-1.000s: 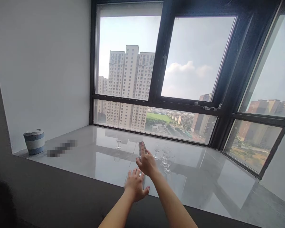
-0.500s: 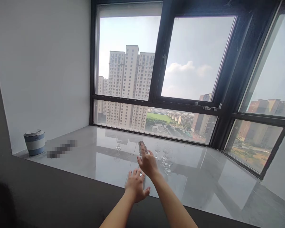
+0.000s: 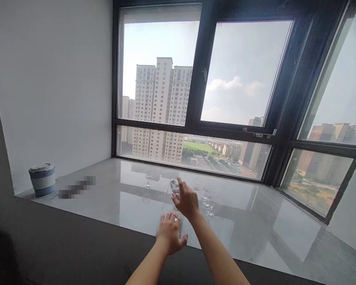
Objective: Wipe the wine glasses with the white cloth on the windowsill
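My left hand (image 3: 169, 234) is palm down at the front edge of the shiny sill (image 3: 136, 211), fingers spread and thumb out to the right. Something clear and glinting shows by its fingertips, too small to make out. Just beyond it, my right hand (image 3: 187, 198) is bent, with its index finger pointing up and its thumb to the left. A small greyish, pale-streaked thing (image 3: 174, 186) sits at those fingers, partly hidden, its kind unclear. Several stemmed glasses (image 3: 210, 213) stand close to the right of this hand. Another stemmed glass (image 3: 148, 183) stands apart to the left.
A blue and white lidded cup (image 3: 43, 181) stands at the sill's left end, beside a blurred-out patch (image 3: 77, 187). Dark-framed windows (image 3: 192, 128) rise along the back. White wall (image 3: 59, 87) closes off the left side.
My right hand has turned and shifted slightly right, and the greyish thing at its fingers shows differently. My left hand has stayed in place. The glasses have not moved.
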{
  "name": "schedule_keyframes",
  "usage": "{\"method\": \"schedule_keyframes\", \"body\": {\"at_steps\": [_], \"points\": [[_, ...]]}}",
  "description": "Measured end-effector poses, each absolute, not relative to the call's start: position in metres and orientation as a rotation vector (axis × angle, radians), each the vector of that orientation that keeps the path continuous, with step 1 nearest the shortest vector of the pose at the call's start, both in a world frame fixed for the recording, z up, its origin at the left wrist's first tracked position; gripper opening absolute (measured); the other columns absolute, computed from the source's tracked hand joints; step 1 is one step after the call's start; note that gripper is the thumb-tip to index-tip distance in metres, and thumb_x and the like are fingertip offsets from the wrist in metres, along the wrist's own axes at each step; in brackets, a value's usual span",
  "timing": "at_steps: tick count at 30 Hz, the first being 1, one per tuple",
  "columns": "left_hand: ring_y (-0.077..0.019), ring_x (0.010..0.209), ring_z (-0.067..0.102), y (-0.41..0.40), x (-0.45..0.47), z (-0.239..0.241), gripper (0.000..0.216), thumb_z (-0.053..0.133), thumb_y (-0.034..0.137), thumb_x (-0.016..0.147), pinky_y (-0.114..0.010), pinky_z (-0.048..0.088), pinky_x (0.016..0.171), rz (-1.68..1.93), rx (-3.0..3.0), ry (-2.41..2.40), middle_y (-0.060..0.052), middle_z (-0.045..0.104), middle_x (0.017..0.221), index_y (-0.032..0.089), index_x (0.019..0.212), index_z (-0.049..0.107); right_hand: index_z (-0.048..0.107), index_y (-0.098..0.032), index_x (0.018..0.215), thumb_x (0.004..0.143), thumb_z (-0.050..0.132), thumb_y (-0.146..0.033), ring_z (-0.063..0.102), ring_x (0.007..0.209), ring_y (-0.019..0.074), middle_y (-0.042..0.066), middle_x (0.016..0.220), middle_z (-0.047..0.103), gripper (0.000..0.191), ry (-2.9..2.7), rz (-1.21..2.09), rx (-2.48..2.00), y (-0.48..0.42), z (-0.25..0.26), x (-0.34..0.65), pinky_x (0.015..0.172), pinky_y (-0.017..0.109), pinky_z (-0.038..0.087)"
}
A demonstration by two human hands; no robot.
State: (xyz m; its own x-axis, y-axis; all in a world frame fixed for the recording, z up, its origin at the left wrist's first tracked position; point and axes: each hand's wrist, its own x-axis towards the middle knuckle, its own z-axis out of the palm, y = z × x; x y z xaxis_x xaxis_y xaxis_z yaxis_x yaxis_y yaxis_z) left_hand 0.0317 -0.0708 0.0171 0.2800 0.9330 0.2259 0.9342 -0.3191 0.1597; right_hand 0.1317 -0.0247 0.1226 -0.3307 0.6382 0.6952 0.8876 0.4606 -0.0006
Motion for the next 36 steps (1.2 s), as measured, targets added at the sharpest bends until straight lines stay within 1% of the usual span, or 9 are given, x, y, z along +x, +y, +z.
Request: {"method": "schedule_keyframes", "body": {"at_steps": [5, 12, 17, 20, 22, 25, 29, 33, 36], "points": [[-0.036, 0.131, 0.027, -0.07, 0.032, 0.015, 0.078, 0.035, 0.064, 0.077, -0.055, 0.015, 0.107, -0.446, -2.505, -1.822, -0.015, 0.038, 0.142, 0.019, 0.14, 0.039, 0.005, -0.016, 0.149, 0.08, 0.051, -0.033, 0.055, 0.072, 0.0184, 0.007, 0.09, 0.062, 0.085, -2.087, -0.438, -1.373, -0.018, 0.122, 0.127, 0.065, 0.028, 0.042], [-0.0355, 0.129, 0.029, -0.068, 0.031, 0.013, 0.076, 0.036, 0.065, 0.076, -0.055, 0.017, 0.107, -0.46, -2.495, -1.795, -0.016, 0.04, 0.14, 0.017, 0.135, 0.045, 0.024, -0.012, 0.142, 0.079, 0.048, -0.017, 0.045, 0.104, 0.0238, 0.012, 0.103, 0.057, 0.067, -1.992, -0.421, -1.18, -0.015, 0.111, 0.124, 0.091, 0.039, 0.038], [-0.0352, 0.128, 0.03, -0.068, 0.031, 0.012, 0.073, 0.037, 0.065, 0.076, -0.055, 0.018, 0.106, -0.484, -2.491, -1.797, -0.016, 0.042, 0.138, 0.019, 0.131, 0.048, 0.024, -0.014, 0.14, 0.076, 0.044, -0.012, 0.049, 0.091, 0.0208, 0.01, 0.103, 0.056, 0.068, -2.032, -0.254, -1.151, -0.015, 0.108, 0.121, 0.075, 0.031, 0.046], [-0.0354, 0.128, 0.03, -0.068, 0.031, 0.012, 0.073, 0.038, 0.064, 0.076, -0.055, 0.018, 0.105, -0.5, -2.492, -1.779, -0.017, 0.043, 0.137, 0.018, 0.131, 0.049, 0.015, -0.016, 0.145, 0.073, 0.045, -0.01, 0.047, 0.099, 0.0218, 0.012, 0.116, 0.053, 0.079, -2.057, -0.327, -1.136, -0.017, 0.11, 0.12, 0.072, 0.03, 0.047], [-0.0354, 0.128, 0.03, -0.067, 0.031, 0.011, 0.073, 0.037, 0.064, 0.076, -0.055, 0.018, 0.105, -0.5, -2.49, -1.771, -0.017, 0.043, 0.137, 0.017, 0.131, 0.049, 0.012, -0.017, 0.147, 0.073, 0.045, -0.008, 0.048, 0.096, 0.0213, 0.011, 0.112, 0.055, 0.082, -2.073, -0.381, -1.137, -0.018, 0.11, 0.119, 0.071, 0.028, 0.047], [-0.0355, 0.128, 0.03, -0.067, 0.031, 0.01, 0.072, 0.036, 0.063, 0.077, -0.055, 0.017, 0.106, -0.495, -2.486, -1.774, -0.017, 0.044, 0.136, 0.017, 0.131, 0.049, 0.02, -0.016, 0.146, 0.075, 0.044, -0.008, 0.048, 0.084, 0.0194, 0.008, 0.094, 0.058, 0.075, -2.062, -0.426, -1.132, -0.017, 0.107, 0.119, 0.07, 0.028, 0.045], [-0.0355, 0.128, 0.03, -0.066, 0.031, 0.008, 0.072, 0.038, 0.063, 0.076, -0.055, 0.018, 0.105, -0.501, -2.482, -1.769, -0.017, 0.044, 0.136, 0.017, 0.129, 0.051, 0.036, -0.014, 0.138, 0.08, 0.047, -0.016, 0.047, 0.082, 0.0194, 0.009, 0.094, 0.057, 0.059, -1.964, -0.457, -1.112, -0.015, 0.104, 0.121, 0.075, 0.031, 0.044], [-0.0356, 0.128, 0.031, -0.065, 0.032, 0.007, 0.073, 0.039, 0.063, 0.075, -0.055, 0.018, 0.105, -0.511, -2.484, -1.77, -0.017, 0.044, 0.137, 0.017, 0.131, 0.049, 0.036, -0.011, 0.136, 0.088, 0.046, -0.031, 0.049, 0.085, 0.0207, 0.009, 0.092, 0.058, 0.053, -1.92, -0.453, -1.111, -0.015, 0.106, 0.119, 0.078, 0.034, 0.042], [-0.0354, 0.128, 0.031, -0.065, 0.031, 0.007, 0.073, 0.039, 0.063, 0.076, -0.054, 0.018, 0.105, -0.522, -2.49, -1.772, -0.017, 0.044, 0.136, 0.017, 0.131, 0.049, 0.036, -0.011, 0.137, 0.093, 0.038, -0.03, 0.052, 0.079, 0.0187, 0.009, 0.089, 0.06, 0.048, -1.912, -0.477, -1.181, -0.015, 0.105, 0.114, 0.072, 0.029, 0.04]]}}
